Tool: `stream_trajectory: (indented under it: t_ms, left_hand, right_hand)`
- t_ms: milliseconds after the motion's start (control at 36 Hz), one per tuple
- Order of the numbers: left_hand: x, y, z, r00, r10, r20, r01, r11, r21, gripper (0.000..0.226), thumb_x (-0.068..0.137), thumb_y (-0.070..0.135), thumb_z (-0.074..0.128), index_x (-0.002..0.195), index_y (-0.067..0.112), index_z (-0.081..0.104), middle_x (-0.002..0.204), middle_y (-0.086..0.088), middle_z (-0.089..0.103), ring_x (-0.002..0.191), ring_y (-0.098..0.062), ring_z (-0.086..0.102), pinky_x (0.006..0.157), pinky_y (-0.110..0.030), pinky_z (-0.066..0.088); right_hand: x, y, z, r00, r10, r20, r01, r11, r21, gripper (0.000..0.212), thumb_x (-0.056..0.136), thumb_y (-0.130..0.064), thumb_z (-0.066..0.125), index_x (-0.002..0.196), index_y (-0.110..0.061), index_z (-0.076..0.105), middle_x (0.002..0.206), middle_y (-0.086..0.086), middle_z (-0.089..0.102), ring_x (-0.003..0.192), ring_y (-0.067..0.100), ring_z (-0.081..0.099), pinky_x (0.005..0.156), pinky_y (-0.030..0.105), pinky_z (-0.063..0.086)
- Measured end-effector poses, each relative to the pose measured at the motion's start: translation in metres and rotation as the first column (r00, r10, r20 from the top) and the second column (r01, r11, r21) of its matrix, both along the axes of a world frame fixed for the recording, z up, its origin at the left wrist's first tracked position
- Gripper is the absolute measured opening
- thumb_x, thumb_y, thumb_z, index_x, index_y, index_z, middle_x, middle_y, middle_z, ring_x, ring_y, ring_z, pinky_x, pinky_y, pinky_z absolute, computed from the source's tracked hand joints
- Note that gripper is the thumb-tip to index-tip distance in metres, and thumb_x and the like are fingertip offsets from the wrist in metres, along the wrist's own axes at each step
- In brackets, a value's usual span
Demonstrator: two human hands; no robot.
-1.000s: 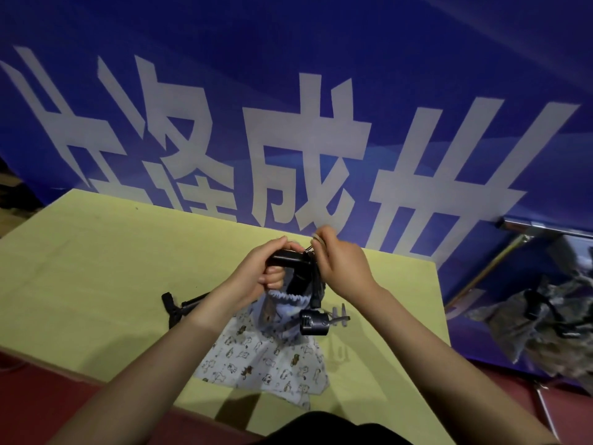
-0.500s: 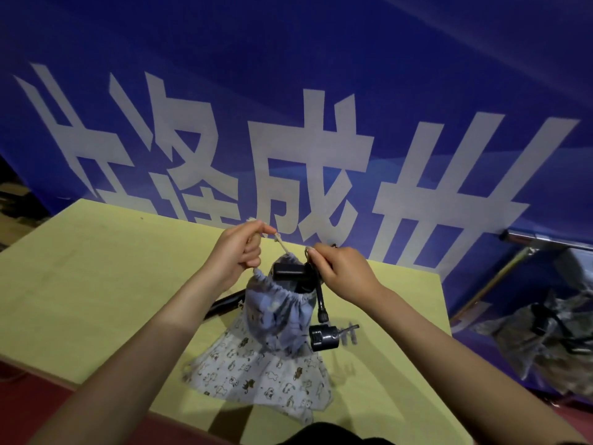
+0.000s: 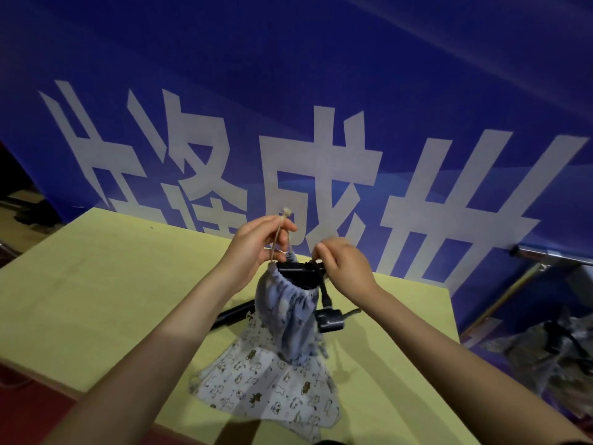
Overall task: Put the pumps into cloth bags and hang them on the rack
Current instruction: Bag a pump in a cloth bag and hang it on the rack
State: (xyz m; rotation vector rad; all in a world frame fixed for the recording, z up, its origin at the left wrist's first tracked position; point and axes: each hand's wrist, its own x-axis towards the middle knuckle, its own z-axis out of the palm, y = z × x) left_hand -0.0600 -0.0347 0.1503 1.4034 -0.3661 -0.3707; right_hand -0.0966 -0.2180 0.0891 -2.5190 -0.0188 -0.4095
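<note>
Dim bluish light, soft shadows on the table [image 3: 96, 300], wide-angle bending at blurred edges.

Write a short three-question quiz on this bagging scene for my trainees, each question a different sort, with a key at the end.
1. True or false: the pump is fully hidden inside the cloth bag.
2. Multiple choice: what does the left hand pinch? A) the drawstring B) the pump's black hose C) the table edge
3. Fill in: a second, flat patterned bag lies on the ____ beneath the held bag.

Key:
1. False: its black top sticks out of the gathered mouth, and the hose and its end fitting hang outside.
2. A. The right hand grips at the mouth's other side.
3. table
</note>
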Motion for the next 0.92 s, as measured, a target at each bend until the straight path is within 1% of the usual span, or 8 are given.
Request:
stream_trajectory:
  t_ms: [56,111,250,417,583,750,861,917]
  left_hand:
    - [0.0,0.002,-0.004,0.998,-0.008,0.062,0.003,0.997,0.077,0.032,0.101,0.017,0.042,0.088,0.009,0.07,0.074,-0.003,0.057,0.074,-0.014,0.057,0.065,-0.028,0.051]
    - [0.0,0.001,-0.005,0.994,-0.03,0.104,0.017,0.992,0.122,0.031,0.101,0.02,0.045,0.091,0.015,0.074,0.08,-0.001,0.061,0.083,-0.015,0.06,0.075,-0.03,0.053]
    - [0.001,-0.007,0.006,0.971,-0.091,0.22,0.065,0.99,0.126,0.031,0.1,0.017,0.046,0.102,0.025,0.076,0.1,0.0,0.064,0.096,-0.01,0.061,0.087,-0.029,0.053]
    - [0.004,-0.016,0.017,0.956,-0.022,0.292,0.013,0.999,0.031,0.029,0.101,0.013,0.044,0.111,0.018,0.071,0.101,-0.002,0.057,0.098,-0.009,0.062,0.086,-0.023,0.049]
    - [-0.006,-0.044,0.01,0.998,-0.032,0.048,0.043,0.971,-0.236,0.031,0.102,0.01,0.035,0.114,0.007,0.064,0.114,-0.007,0.062,0.097,-0.013,0.066,0.078,-0.022,0.054]
    - [-0.016,-0.073,-0.001,0.982,-0.103,-0.161,0.038,0.932,-0.361,0.035,0.101,0.02,0.037,0.11,0.015,0.071,0.119,-0.003,0.067,0.107,-0.008,0.064,0.092,-0.024,0.049]
    - [-0.018,-0.085,-0.004,0.963,-0.108,-0.248,0.022,0.946,-0.324,0.037,0.1,0.021,0.042,0.095,0.015,0.078,0.091,-0.009,0.053,0.065,-0.009,0.05,0.055,-0.015,0.044]
    - [-0.018,-0.088,-0.005,0.977,-0.094,-0.189,0.048,0.971,-0.235,0.033,0.101,0.018,0.042,0.102,0.008,0.073,0.079,-0.013,0.056,0.057,-0.013,0.054,0.049,-0.019,0.044]
  right_hand:
    - [-0.001,0.002,0.009,0.999,-0.034,0.026,0.026,0.963,0.269,0.038,0.103,-0.023,0.039,0.072,-0.02,0.06,0.076,-0.007,0.058,0.08,0.011,0.052,0.072,0.03,0.041]
    - [-0.004,0.005,0.024,0.999,-0.032,-0.034,0.045,0.853,0.521,0.041,0.104,-0.025,0.039,0.07,-0.019,0.061,0.067,-0.008,0.056,0.066,0.006,0.053,0.064,0.023,0.041]
    - [-0.007,0.008,0.061,0.988,0.152,-0.013,-0.078,0.576,0.814,0.037,0.102,-0.024,0.043,0.072,-0.013,0.063,0.067,0.001,0.058,0.061,0.013,0.055,0.059,0.023,0.045]
    - [-0.007,0.008,0.08,0.964,0.264,0.02,-0.187,0.629,0.754,0.029,0.102,-0.016,0.043,0.081,-0.01,0.063,0.077,0.007,0.069,0.079,0.024,0.065,0.08,0.04,0.049]
    - [-0.016,0.004,0.076,0.958,0.286,0.019,-0.184,0.561,0.807,0.026,0.101,-0.007,0.044,0.11,-0.005,0.068,0.098,0.006,0.073,0.095,0.015,0.069,0.084,0.023,0.053]
    - [-0.027,0.0,0.068,0.971,0.238,-0.024,-0.116,0.555,0.824,0.021,0.099,-0.012,0.049,0.093,-0.012,0.07,0.083,-0.007,0.073,0.083,0.003,0.067,0.072,0.013,0.047]
    - [-0.032,-0.012,0.06,0.977,0.199,-0.072,-0.043,0.519,0.854,0.017,0.088,-0.022,0.057,0.077,-0.012,0.064,0.069,0.001,0.062,0.072,0.013,0.06,0.071,0.024,0.044]
    - [-0.036,-0.02,0.056,0.98,0.192,-0.052,-0.044,0.465,0.884,0.017,0.082,-0.022,0.053,0.074,-0.009,0.06,0.059,0.004,0.05,0.066,0.017,0.057,0.071,0.025,0.044]
